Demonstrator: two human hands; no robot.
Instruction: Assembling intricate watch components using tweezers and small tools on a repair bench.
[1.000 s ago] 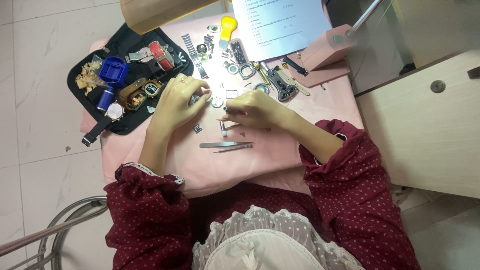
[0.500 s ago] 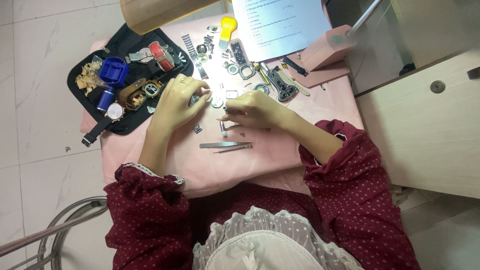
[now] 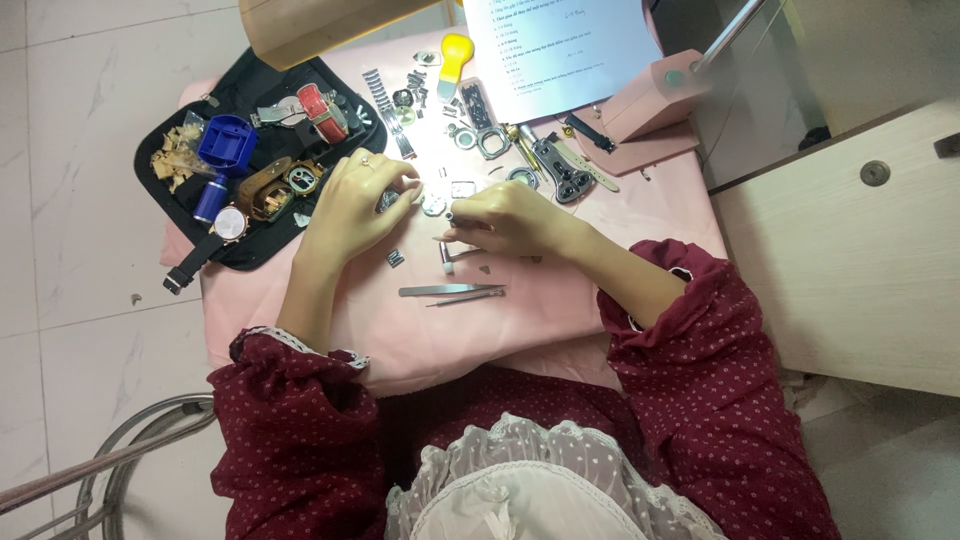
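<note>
A person in a dark red dotted blouse is working over a small table draped in a pink cloth (image 3: 560, 320), both hands meeting at a small round silver watch part (image 3: 432, 204) that is lying on the cloth between them. The left hand (image 3: 352, 205) is curling its fingers closed around a small dark piece at the part's left edge; the right hand (image 3: 510, 218) is pinching a thin dark tool, its tip seemingly touching the part, though glare is washing out the detail. A pair of slim steel tweezers (image 3: 452, 292) is lying just below the hands, and tiny loose metal bits (image 3: 395, 258) are sitting beside the left wrist. A slip of the tool is likely to scratch or flick the part away, and a sweeping forearm could be sending loose bits off the cloth's edge onto the tiled floor. An open black tool case (image 3: 250, 260) holding wristwatches is resting at the left.
</note>
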